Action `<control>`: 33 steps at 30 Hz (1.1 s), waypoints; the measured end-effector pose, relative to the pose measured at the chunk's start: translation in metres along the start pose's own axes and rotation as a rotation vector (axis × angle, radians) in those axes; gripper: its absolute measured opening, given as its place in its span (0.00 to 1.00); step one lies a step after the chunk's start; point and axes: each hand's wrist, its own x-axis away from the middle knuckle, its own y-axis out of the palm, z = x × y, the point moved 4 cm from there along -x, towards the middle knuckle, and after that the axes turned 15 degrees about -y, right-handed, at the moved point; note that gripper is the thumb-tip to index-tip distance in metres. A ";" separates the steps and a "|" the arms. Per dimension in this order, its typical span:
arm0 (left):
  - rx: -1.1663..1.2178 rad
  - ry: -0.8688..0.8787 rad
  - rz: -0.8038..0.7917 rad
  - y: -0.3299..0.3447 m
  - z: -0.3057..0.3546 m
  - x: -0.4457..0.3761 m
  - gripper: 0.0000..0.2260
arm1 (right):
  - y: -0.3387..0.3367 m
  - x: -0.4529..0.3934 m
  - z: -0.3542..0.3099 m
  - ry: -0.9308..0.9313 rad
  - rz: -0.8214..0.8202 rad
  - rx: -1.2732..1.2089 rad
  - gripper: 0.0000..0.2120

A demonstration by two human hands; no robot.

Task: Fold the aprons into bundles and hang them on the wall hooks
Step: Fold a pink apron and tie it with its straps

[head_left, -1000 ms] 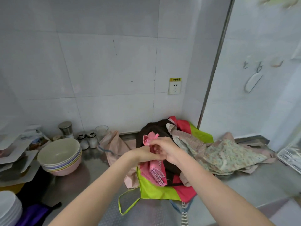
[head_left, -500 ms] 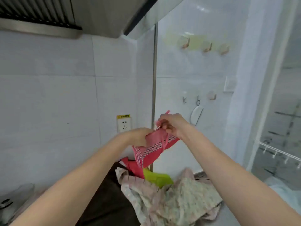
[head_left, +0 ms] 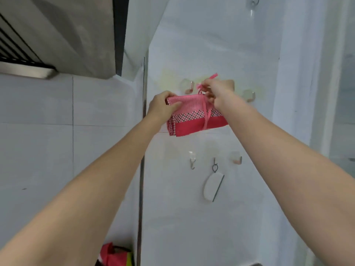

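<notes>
White wall tiles fill my view, with a grey range hood [head_left: 63, 35] at upper left and a metal strip [head_left: 143, 150] running down the corner. I see two bare arms reaching up toward the right-hand wall. One folded apron bundle [head_left: 194, 116] is held up against that wall, pink mesh on top, a checked band across the middle, solid red below, tied round with a pink ribbon [head_left: 206, 116].

My left hand [head_left: 161, 107] grips the bundle's left end, fingers curled behind it and thumb across the front. My right hand [head_left: 219, 91] pinches the ribbon at the bundle's top edge, fingers closed on it, one loose ribbon end sticking up.

I count two wall hooks in the upper row, one [head_left: 189, 86] to the left of the right hand and one [head_left: 249, 95] to its right; whether that hand hides another I cannot tell. Three smaller hooks sit in the lower row [head_left: 192, 160], the middle one carrying a white oval item [head_left: 212, 187] on a loop. One more hook [head_left: 253, 1] shows at the top. At the bottom edge lies a heap of red and lime-green cloth [head_left: 113, 254].
</notes>
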 end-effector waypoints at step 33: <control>-0.152 0.004 0.079 -0.005 0.006 -0.033 0.12 | 0.053 -0.013 -0.041 -1.159 -0.621 1.338 0.10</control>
